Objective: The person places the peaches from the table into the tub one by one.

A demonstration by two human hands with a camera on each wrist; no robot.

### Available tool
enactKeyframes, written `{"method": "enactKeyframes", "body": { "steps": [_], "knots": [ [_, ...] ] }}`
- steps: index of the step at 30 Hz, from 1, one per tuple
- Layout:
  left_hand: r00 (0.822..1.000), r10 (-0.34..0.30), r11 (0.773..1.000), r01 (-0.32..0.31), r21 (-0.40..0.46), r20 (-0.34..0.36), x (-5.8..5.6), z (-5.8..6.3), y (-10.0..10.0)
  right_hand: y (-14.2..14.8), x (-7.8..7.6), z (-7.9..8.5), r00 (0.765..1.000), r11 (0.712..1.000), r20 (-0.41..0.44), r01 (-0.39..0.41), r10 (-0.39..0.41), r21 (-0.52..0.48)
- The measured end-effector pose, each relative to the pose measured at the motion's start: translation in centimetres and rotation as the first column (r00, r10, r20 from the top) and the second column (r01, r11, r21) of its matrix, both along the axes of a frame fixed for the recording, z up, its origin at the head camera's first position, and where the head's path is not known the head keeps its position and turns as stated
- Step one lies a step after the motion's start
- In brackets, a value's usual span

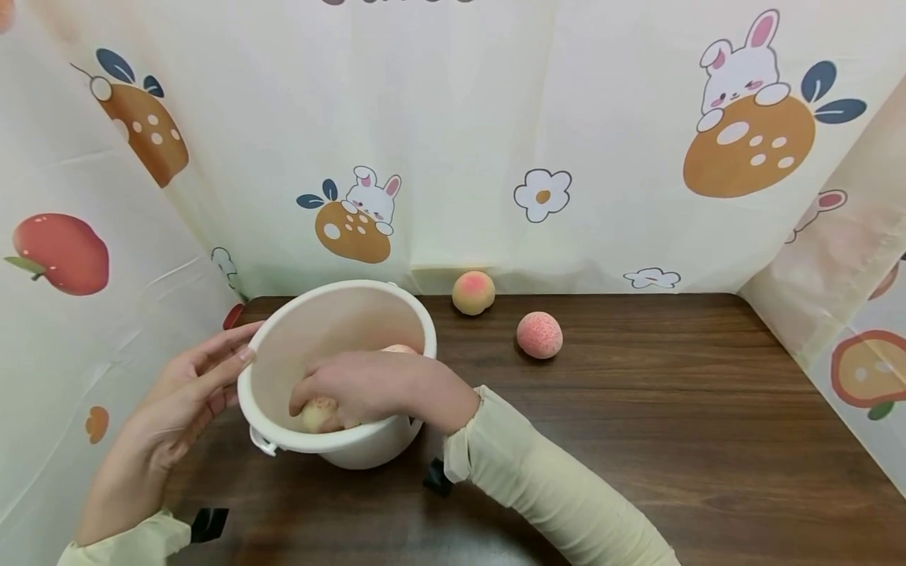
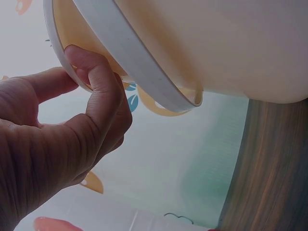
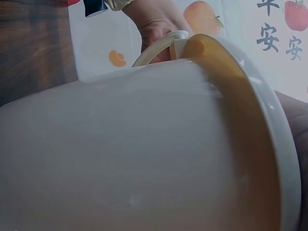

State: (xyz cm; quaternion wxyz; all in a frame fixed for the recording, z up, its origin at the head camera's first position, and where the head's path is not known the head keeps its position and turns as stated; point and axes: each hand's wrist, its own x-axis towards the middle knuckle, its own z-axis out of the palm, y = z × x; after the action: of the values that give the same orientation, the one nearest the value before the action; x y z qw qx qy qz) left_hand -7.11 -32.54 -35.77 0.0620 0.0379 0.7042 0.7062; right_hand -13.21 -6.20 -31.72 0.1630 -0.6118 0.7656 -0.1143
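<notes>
A white plastic bucket (image 1: 368,454) leans toward me at the left of the table, its mouth facing up and forward. My left hand (image 1: 185,397) grips its rim from the left side, and the left wrist view shows the thumb and fingers (image 2: 98,79) around the edge. My right hand (image 1: 371,385) reaches down inside the bucket, fingers curled about a pale yellow peach (image 1: 318,417) with reddish speckles. Behind that hand, part of another pinkish peach (image 1: 400,348) shows inside. In the right wrist view the bucket wall (image 3: 120,144) hides my right fingers.
A yellow-pink peach (image 1: 473,293) sits at the table's back edge, and a pink speckled one (image 1: 540,336) lies nearer to its right. A small red thing (image 1: 233,316) pokes out left of the bucket. Printed curtains (image 1: 467,118) enclose the brown wooden table (image 1: 637,424).
</notes>
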Motion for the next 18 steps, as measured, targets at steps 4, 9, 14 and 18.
{"method": "enactKeyframes", "body": {
  "steps": [4, 9, 14, 18],
  "knots": [
    [1.000, -0.001, 1.000, 0.001, -0.003, 0.002, 0.01, 0.06, 0.01, -0.20, -0.14, -0.07, 0.999, 1.000, 0.044, -0.007, 0.006, 0.017],
    [1.000, 0.008, 1.000, -0.008, 0.004, 0.006, -0.06, 0.07, -0.02, -0.30, -0.19, -0.06, 0.997, 0.999, 0.072, 0.008, -0.012, 0.044],
    [1.000, 0.000, 1.000, 0.000, 0.008, -0.002, -0.10, 0.08, 0.02, -0.29, -0.28, -0.08, 0.994, 0.998, 0.111, 0.004, -0.012, 0.070],
    [1.000, -0.010, 1.000, 0.010, 0.013, -0.010, -0.05, 0.04, 0.04, -0.34, -0.31, -0.07, 0.994, 0.997, 0.112, -0.008, -0.001, 0.076]
  ]
}}
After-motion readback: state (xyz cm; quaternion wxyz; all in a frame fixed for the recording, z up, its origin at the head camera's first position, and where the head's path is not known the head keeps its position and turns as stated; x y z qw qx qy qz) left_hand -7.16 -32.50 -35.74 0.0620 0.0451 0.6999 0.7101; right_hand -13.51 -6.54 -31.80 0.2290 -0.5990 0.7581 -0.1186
